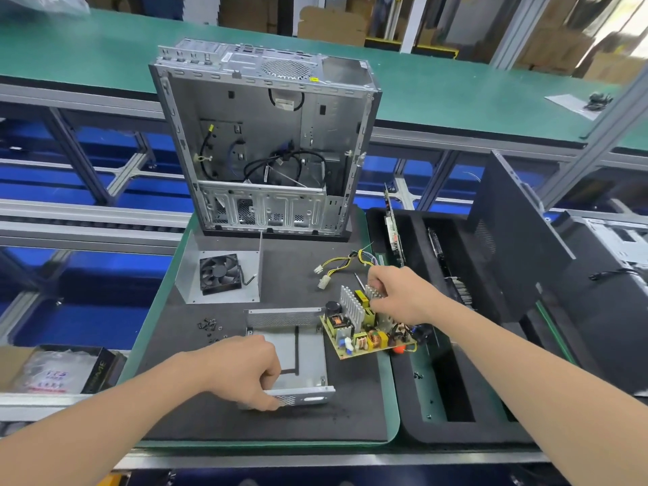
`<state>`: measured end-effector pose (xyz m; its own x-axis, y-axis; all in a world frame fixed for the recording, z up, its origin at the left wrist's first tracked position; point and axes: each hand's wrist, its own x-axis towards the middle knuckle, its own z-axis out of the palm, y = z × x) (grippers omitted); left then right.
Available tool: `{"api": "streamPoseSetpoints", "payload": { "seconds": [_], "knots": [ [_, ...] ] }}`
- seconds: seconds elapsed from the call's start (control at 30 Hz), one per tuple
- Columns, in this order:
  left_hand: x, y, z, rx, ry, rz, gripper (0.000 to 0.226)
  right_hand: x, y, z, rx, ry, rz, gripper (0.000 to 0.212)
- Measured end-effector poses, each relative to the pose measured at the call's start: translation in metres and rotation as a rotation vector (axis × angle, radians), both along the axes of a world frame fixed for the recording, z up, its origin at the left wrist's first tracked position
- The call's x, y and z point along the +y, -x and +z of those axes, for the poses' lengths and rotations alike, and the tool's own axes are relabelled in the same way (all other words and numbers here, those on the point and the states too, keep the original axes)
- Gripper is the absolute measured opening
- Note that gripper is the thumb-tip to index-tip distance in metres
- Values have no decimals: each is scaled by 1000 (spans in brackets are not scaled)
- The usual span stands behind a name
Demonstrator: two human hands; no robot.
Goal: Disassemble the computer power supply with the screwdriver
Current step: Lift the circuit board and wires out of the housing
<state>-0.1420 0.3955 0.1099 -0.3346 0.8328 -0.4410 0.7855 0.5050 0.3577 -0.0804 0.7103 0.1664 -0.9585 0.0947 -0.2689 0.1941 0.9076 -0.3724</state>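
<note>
Left hand (245, 366) gripped the shell's (305, 366) near wall, right hand (399, 292) clamped the tilted board (364, 336) just right of it on the desk (210, 422); screws (210, 326) and fan (220, 274) lay left, cables (342, 266) beyond, case (266, 152) stood behind.

This is an electronics workshop on a factory line. Long green-topped benches (105, 54) run on aluminium framing (87, 98), and cardboard boxes (333, 26) stand behind. A stripped computer case (266, 135) stands on a foam mat (287, 278) beside a bare power-supply board (361, 335).
</note>
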Motion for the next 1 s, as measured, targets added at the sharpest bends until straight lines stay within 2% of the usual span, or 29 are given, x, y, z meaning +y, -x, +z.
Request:
{"api": "streamPoseSetpoints", "payload": {
  "seconds": [0.37, 0.53, 0.6, 0.67, 0.73, 0.8, 0.9, 1.0],
  "knots": [
    [5, 6, 27, -189, 108, -80, 33, 14, 25, 31, -51, -13, 124, 33],
    [3, 16, 32, -282, 186, -104, 37, 16, 41, 46, -13, 16, 113, 35],
    [4, 26, 39, -263, 111, -71, 40, 17, 50, 50, 12, 43, 84, 35],
    [9, 38, 45, -286, -104, 107, 47, 17, 59, 54, 35, 69, 65, 35],
    [19, 52, 48, -336, -389, 399, 52, 17, 68, 57, 66, 67, 74, 34],
    [37, 72, 49, -439, -580, 680, 49, 14, 76, 60, 102, 59, 86, 33],
    [68, 107, 53, -638, -580, 938, 48, 8, 85, 62, 139, 43, 101, 31],
    [97, 137, 63, -762, -529, 962, 55, 0, 90, 60, 168, 46, 115, 31]
  ]
}}
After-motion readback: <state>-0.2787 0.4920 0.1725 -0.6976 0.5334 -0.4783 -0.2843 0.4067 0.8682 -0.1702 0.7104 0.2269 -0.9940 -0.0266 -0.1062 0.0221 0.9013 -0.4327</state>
